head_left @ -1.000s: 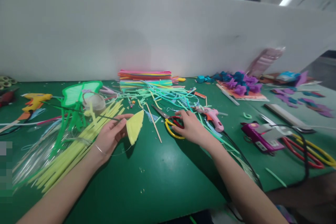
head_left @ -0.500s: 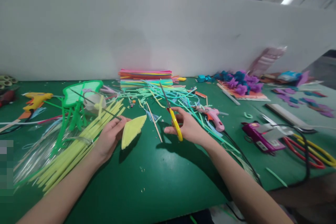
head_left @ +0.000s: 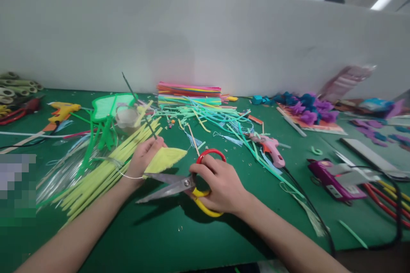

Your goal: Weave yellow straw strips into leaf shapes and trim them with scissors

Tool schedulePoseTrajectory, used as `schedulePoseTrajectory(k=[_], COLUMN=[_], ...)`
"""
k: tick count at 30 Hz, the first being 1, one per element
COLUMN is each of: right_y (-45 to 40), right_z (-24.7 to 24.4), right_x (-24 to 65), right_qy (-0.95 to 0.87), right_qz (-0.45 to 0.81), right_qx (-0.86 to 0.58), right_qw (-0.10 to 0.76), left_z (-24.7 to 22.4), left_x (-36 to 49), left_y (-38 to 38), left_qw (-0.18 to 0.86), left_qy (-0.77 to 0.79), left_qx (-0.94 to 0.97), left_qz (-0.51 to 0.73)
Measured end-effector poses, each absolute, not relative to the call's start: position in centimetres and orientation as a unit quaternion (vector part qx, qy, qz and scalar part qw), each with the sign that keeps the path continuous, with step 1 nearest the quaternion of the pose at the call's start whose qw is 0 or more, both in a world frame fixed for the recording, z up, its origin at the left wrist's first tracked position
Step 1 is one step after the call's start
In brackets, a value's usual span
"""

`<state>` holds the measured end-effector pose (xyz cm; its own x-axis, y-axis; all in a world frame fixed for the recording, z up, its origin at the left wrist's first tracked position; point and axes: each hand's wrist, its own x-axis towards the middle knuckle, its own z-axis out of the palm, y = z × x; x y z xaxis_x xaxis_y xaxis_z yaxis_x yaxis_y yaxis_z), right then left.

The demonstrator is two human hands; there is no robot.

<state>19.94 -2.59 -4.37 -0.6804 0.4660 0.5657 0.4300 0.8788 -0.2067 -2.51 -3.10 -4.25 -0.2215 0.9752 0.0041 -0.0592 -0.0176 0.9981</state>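
Observation:
My left hand [head_left: 144,158] is closed on a yellow fan-shaped petal piece [head_left: 166,158] and its dark thin stem [head_left: 128,85], which points up and away. My right hand [head_left: 221,183] grips scissors [head_left: 173,188] by their red and yellow handles, fingers through the loops. The blades are spread and point left, below the yellow piece. One blade tip is close to my left wrist, where a thin white strand [head_left: 130,175] ends; whether they touch I cannot tell. Yellow pipe cleaners [head_left: 105,170] lie in a bundle beneath and beside my left forearm.
A green shape with stems [head_left: 110,108] and a yellow glue gun [head_left: 62,111] lie left. Coloured pipe cleaners [head_left: 188,89] are piled against the white partition [head_left: 205,34]. Right are a pink glue gun [head_left: 272,151], its black cable, purple flowers [head_left: 309,115] and a magenta device [head_left: 335,181].
The scissors have swung from pointing up with blades together to pointing left with blades spread. My right hand has moved lower and nearer my left. The dark stem now tilts more upright.

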Motion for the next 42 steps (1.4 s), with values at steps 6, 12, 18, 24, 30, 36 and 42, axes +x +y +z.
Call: schedulePoseTrajectory(k=[6, 12, 18, 24, 30, 36, 42], right_y=[-3.4, -3.3, -3.5, -3.6, -3.8, -3.9, -3.9], right_z=[-5.3, -5.6, -5.5, -5.5, -5.4, -5.4, -5.6], right_x=[19.0, 19.0, 19.0, 19.0, 18.7, 18.7, 18.6], right_qy=[-0.903, -0.907, -0.912, -0.912, -0.918, -0.922, -0.924], right_qz=[0.013, 0.011, -0.001, -0.034, -0.028, -0.036, -0.039], right_qx=[-0.3, -0.316, -0.312, -0.307, -0.29, -0.264, -0.246], right_qw=[0.309, 0.279, 0.267, 0.27, 0.267, 0.282, 0.292], left_z=[-4.1, -4.2, -4.1, -4.4, -4.9, -4.7, -4.4], left_x=[-1.5, -1.1, -1.4, -1.4, -1.4, -1.4, -1.4], left_y=[-3.3, -3.6, -3.5, -3.2, -2.9, -3.0, -3.3], left_qw=[0.44, 0.436, 0.43, 0.423, 0.426, 0.433, 0.431], left_qy=[0.55, 0.552, 0.566, 0.565, 0.566, 0.561, 0.568], left_qx=[0.426, 0.434, 0.431, 0.441, 0.436, 0.436, 0.447], left_qz=[0.567, 0.563, 0.556, 0.554, 0.555, 0.555, 0.54])
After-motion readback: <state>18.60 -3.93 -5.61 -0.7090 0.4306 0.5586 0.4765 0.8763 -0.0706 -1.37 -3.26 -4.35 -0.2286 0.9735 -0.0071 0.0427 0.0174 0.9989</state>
